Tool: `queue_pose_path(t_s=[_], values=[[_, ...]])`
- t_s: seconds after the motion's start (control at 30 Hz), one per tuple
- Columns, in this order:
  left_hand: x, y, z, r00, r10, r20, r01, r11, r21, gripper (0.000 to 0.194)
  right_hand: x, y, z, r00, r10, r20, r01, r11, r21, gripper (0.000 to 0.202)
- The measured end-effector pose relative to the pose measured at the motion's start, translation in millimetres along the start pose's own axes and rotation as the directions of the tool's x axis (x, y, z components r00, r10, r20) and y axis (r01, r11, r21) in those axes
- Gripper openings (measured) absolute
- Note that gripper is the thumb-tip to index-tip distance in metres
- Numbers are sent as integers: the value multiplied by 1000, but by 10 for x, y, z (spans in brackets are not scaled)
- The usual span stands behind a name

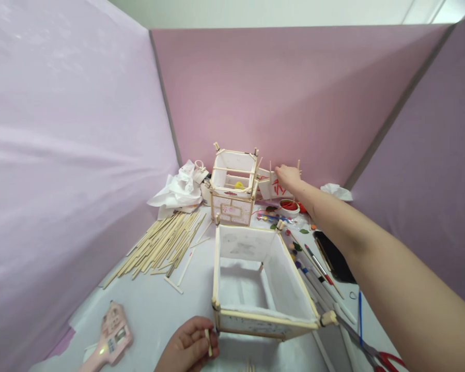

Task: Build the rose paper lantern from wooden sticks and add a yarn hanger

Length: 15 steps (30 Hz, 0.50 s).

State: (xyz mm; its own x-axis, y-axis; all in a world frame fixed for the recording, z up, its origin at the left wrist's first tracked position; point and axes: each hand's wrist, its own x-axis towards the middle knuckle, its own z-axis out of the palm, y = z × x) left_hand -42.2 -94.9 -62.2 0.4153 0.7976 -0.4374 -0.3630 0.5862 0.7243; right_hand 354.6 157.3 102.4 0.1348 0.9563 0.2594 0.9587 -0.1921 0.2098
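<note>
My left hand (pixel 189 345) is closed on a short wooden stick (pixel 208 342), pinched by the fingers. It is by the front left corner of a lantern-like box frame (pixel 290 268), made of wooden sticks lined with white paper and open at the top. My right hand (pixel 289 178) reaches far back, its fingers bent over the top edge of a smaller paper-and-stick frame (pixel 278 190) with red brush marks; the fingertips are partly hidden. Left of that hand stands another paper-lined stick frame (pixel 232 206), with something yellow inside.
Many loose wooden sticks (pixel 163 243) lie at left, near crumpled white paper (pixel 180 186). A pink glue gun (pixel 112 336) is at front left. Right are red-handled scissors (pixel 385 359), a black phone-like slab (pixel 335 258), pens, a brush and a white bowl (pixel 289 212). Pink-purple sheets wall the table.
</note>
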Motion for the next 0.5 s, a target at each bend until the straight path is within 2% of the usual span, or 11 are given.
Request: queue_pose_path(t_s=[0.17, 0.33, 0.4, 0.47, 0.5], values=[[-51, 44, 57, 1000, 11, 6, -11, 1000, -5, 31, -77, 169, -306, 998, 28, -49, -29, 1000, -10, 24], [-60, 57, 61, 997, 45, 58, -45, 999, -7, 24, -400, 426, -961, 978, 101, -180, -106, 994, -16, 22], [-53, 52, 59, 997, 58, 46, -58, 998, -16, 27, -646, 525, -1278, 941, 134, -312, -146, 989, -16, 23], [-48, 44, 64, 997, 72, 31, -70, 997, -35, 32, -968, 594, -1583, 900, 188, -393, -214, 977, -23, 28], [-50, 43, 70, 996, 78, 33, -76, 996, -51, 34, -1164, 616, -1719, 852, 243, -465, -276, 961, -5, 28]])
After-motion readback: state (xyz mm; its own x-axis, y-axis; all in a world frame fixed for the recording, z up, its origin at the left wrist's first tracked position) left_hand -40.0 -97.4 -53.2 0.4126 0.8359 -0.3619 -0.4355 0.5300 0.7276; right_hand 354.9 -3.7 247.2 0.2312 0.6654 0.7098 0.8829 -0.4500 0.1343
